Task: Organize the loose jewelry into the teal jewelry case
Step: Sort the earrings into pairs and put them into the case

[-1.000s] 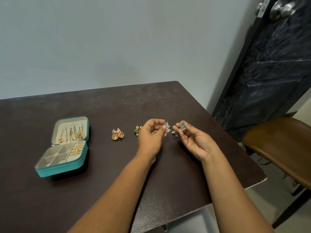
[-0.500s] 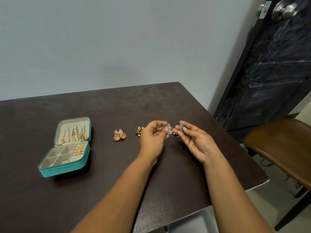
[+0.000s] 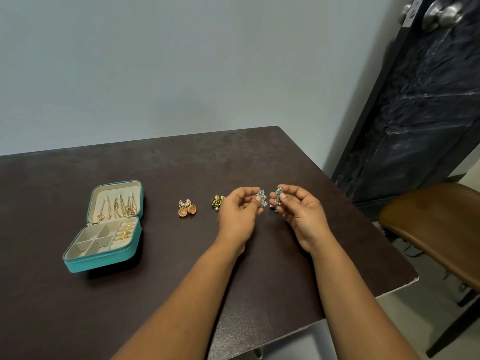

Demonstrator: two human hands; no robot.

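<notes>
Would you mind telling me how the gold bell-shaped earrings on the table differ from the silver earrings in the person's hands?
The gold bell earrings are warm gold with rounded domes; the silver earrings look grey and flat, like filigree. The gold pair lies side by side on the table, while the silver ones are held apart, one pinched in the left hand, the other in the right hand. Both are pairs still outside the teal case.

Soft, dim indoor light; faint shadows, wide-angle bending at edges.

Silver earring point(image 3: 262, 198) in each hand
</notes>
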